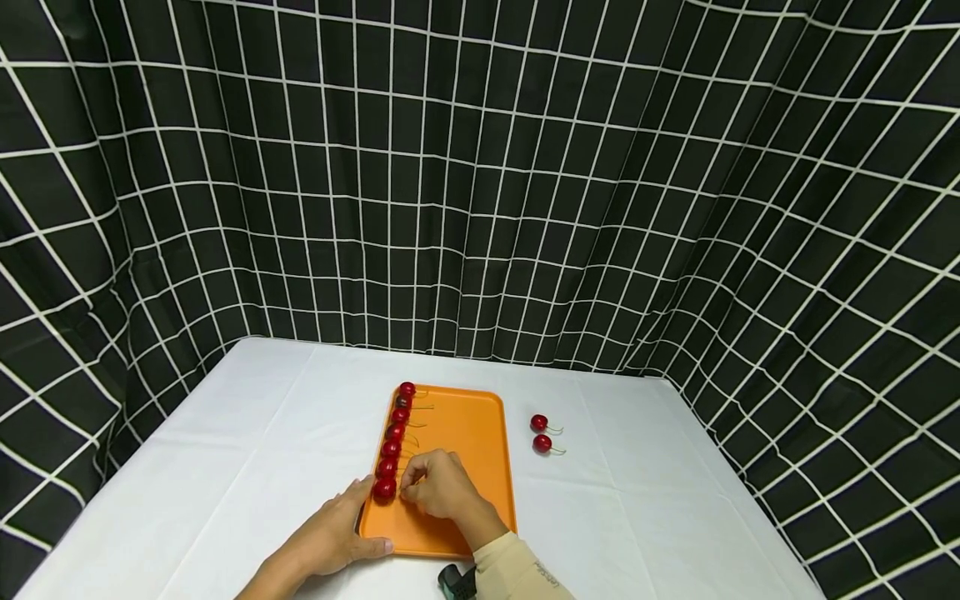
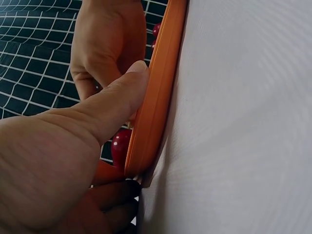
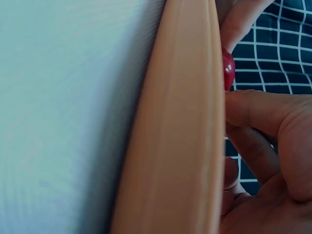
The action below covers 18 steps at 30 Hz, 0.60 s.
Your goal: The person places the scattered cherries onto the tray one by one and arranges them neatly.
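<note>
An orange tray (image 1: 457, 417) lies on the table with a row of several red cherries along its left edge, their stems pointing right. My right hand (image 1: 442, 486) is over the tray, thumb and fingertips pinched at the stem side of the nearest cherry (image 1: 384, 490). That cherry (image 3: 228, 70) shows partly past the tray rim in the right wrist view. My left hand (image 1: 337, 529) holds the tray's near left corner, thumb at the near edge and fingers along the left side. In the left wrist view the thumb (image 2: 117, 100) crosses in front of the rim.
Two more cherries with stems, a farther one (image 1: 539, 423) and a nearer one (image 1: 542, 444), lie on the white tablecloth (image 1: 615, 500) right of the tray. A black curtain (image 1: 525, 208) with a white grid surrounds the table's back and sides.
</note>
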Tool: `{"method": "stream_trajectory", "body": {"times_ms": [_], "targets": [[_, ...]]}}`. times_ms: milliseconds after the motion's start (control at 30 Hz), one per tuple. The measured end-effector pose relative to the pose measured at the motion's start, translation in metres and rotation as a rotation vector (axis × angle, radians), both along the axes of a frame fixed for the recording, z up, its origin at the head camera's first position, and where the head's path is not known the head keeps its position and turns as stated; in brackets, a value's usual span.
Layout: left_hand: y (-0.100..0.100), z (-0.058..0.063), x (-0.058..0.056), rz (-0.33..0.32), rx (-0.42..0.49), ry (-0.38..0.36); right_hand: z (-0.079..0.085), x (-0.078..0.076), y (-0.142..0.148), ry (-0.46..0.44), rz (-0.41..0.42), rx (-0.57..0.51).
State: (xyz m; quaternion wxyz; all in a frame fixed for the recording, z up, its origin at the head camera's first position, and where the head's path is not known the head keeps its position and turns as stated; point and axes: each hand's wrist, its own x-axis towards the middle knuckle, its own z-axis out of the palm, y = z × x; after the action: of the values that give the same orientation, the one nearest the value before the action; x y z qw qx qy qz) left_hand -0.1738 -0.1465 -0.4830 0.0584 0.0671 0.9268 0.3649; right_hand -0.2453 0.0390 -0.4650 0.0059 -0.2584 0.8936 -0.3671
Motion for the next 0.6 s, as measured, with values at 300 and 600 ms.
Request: {"method": "stream_trajectory", "body": {"times_ms": [300,600], "targets": [[0.0009,0.0014,0.0018,0.021,-0.003,-0.015,-0.0004,0.0008,-0.0039,0.019,0.006,0.039],[0.0026,0.0041,0.0011,0.052,0.004,-0.006,0.0006,0.0014,-0.004,0.021,0.01,0.038]]}}
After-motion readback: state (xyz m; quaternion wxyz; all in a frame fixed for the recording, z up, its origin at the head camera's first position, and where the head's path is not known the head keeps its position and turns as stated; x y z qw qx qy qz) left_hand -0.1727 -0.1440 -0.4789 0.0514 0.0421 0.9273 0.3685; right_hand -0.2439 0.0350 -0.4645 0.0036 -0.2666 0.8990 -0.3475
